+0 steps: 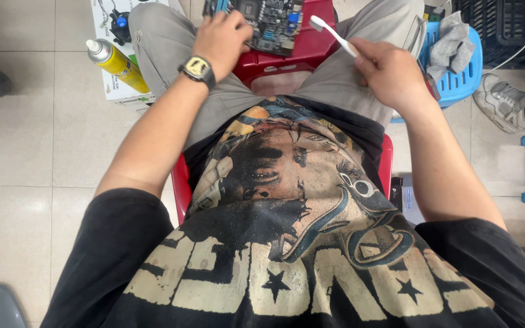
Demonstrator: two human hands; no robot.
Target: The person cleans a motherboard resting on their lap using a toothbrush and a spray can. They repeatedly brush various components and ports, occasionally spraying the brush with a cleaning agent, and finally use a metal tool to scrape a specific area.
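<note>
Circuit board (268, 21) cut by top edge, partly under left hand (221, 39).

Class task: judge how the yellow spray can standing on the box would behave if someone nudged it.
The spray can is tall, narrow and upright on the box, so it probably tips easily. Being round, it would likely roll afterwards.
</note>
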